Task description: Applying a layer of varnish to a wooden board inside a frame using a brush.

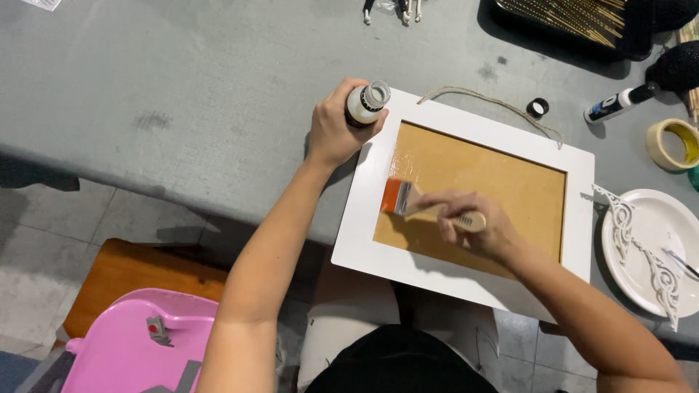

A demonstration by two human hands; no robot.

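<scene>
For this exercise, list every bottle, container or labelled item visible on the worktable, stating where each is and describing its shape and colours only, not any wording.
Small glue bottle: held by the left hand at the white frame's top-left corner, round, whitish contents, open neck.
Glue tube: upper right on the grey table, lying down, white body, blue label, black cap end.
Bottle cap: beside the frame's twine, small black ring.
Masking tape roll: right edge, cream ring.

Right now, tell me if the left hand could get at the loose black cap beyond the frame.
Probably not: the left hand holds a bottle, and the black cap lies far across the white frame.
</scene>
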